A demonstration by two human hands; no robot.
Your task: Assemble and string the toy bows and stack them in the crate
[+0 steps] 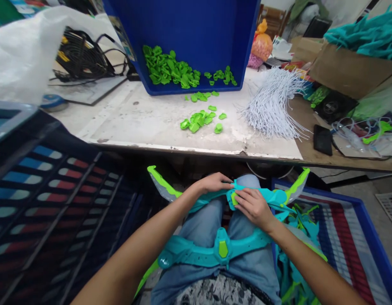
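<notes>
Worn white worktable (145, 123), front edge chipped. Blue bin (196, 29) tipped on it, black fan (79, 55) rear left, cardboard box (348, 70) right. Grey floor (373, 199) lower right.

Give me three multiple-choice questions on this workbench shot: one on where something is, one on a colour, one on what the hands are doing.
1. Where does the bundle of white strings lie?
A. inside the blue bin
B. on the table, right of the blue bin
C. on the person's lap

2. What colour are the small loose parts on the table?
A. bright green
B. orange
C. white

3. What are the left hand and right hand doing?
A. resting empty on the table
B. both on the middle of a teal toy bow
C. lifting the blue bin

Answers:
1 B, the bundle fans out on the tabletop beside the bin.
2 A, the pieces match those in the bin.
3 B, the fingers of both meet at the bow's centre above the lap.
</notes>
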